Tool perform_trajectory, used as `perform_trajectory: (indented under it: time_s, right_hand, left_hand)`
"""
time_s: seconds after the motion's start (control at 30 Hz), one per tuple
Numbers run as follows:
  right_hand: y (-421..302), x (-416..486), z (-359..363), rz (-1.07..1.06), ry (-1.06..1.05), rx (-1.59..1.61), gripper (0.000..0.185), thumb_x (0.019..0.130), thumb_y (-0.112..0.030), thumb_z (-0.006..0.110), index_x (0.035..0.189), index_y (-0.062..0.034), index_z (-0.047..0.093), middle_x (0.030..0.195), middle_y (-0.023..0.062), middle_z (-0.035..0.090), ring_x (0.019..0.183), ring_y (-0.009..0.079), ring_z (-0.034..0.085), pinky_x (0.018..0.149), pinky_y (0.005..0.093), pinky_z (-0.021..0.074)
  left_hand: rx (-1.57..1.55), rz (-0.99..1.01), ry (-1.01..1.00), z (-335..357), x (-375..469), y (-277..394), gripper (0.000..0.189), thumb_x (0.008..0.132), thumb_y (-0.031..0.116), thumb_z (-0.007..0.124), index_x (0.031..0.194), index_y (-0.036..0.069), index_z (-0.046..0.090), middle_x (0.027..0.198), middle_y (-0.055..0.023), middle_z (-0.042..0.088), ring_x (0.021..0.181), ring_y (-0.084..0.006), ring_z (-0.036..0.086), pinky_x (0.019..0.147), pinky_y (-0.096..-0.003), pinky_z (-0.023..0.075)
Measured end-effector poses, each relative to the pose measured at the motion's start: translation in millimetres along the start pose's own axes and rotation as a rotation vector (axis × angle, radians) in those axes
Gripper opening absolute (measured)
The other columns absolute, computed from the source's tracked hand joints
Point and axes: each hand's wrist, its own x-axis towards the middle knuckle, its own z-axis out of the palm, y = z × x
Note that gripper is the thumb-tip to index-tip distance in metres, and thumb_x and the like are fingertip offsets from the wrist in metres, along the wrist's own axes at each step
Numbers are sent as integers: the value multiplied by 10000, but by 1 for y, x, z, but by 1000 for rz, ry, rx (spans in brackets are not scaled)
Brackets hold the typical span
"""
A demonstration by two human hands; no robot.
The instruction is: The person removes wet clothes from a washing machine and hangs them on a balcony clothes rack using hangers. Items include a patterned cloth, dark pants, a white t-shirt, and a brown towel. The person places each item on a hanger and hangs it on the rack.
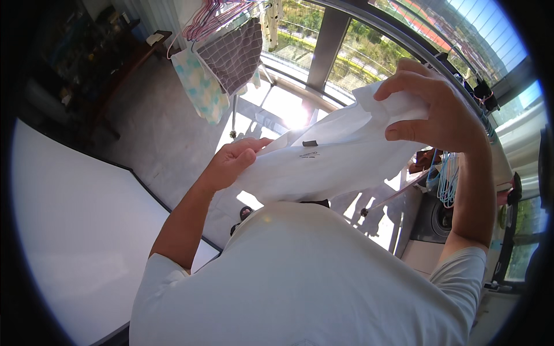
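A white garment (337, 164) with a small dark tag and printed writing is stretched between my hands, in front of my chest. My left hand (236, 162) pinches its left end between thumb and fingers. At the upper right, my right hand (433, 104) is curved around the fabric, fingers above and thumb below. Part of the cloth lies behind the right thumb and fingers, so the exact grip there is partly hidden.
A grey checked cloth (236, 56) and a patterned cloth (201, 86) hang near several pink hangers (212, 19) at upper left. A metal rail curves past my right hand. Blue hangers (449, 181) hang at right above a front-loading washing machine (433, 222). A large white panel (95, 229) stands at left.
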Motion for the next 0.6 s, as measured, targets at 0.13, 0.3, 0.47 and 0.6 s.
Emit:
perform_trajectory:
  time_s: [0.13, 0.3, 0.47, 0.6]
  right_hand:
    - [26, -22, 23, 36, 72, -181, 173, 907, -109, 824, 1049, -43, 752, 947, 71, 617, 838, 206, 664, 690, 343, 546]
    - [40, -26, 34, 83, 494, 153, 74, 1003, -63, 731, 1053, -8, 729, 1025, 48, 635, 904, 132, 613, 774, 267, 496]
    - [42, -17, 80, 132, 795, 544, 125, 1063, -130, 674, 1092, -12, 701, 1185, 61, 680, 991, 123, 625, 869, 250, 498]
    - [64, -26, 104, 246, 827, 640, 128, 1081, -145, 653, 1115, -25, 684, 1153, 37, 704, 959, 85, 609, 855, 239, 491]
  left_hand:
    - [679, 129, -27, 4, 8, 76, 492, 978, 367, 788, 1350, 49, 736, 1212, -67, 735, 1103, -169, 681, 948, -323, 552]
    - [287, -129, 88, -11, 15, 97, 480, 1042, 453, 686, 1283, 48, 775, 1055, -111, 772, 948, -195, 730, 856, -323, 595]
    - [201, -340, 145, -6, 30, 98, 398, 981, 358, 794, 1227, 45, 802, 1009, -110, 804, 877, -145, 741, 802, -288, 586]
    - [467, -230, 11, -8, 25, 92, 252, 959, 223, 826, 1101, 15, 819, 906, -42, 772, 823, -116, 691, 762, -262, 554]
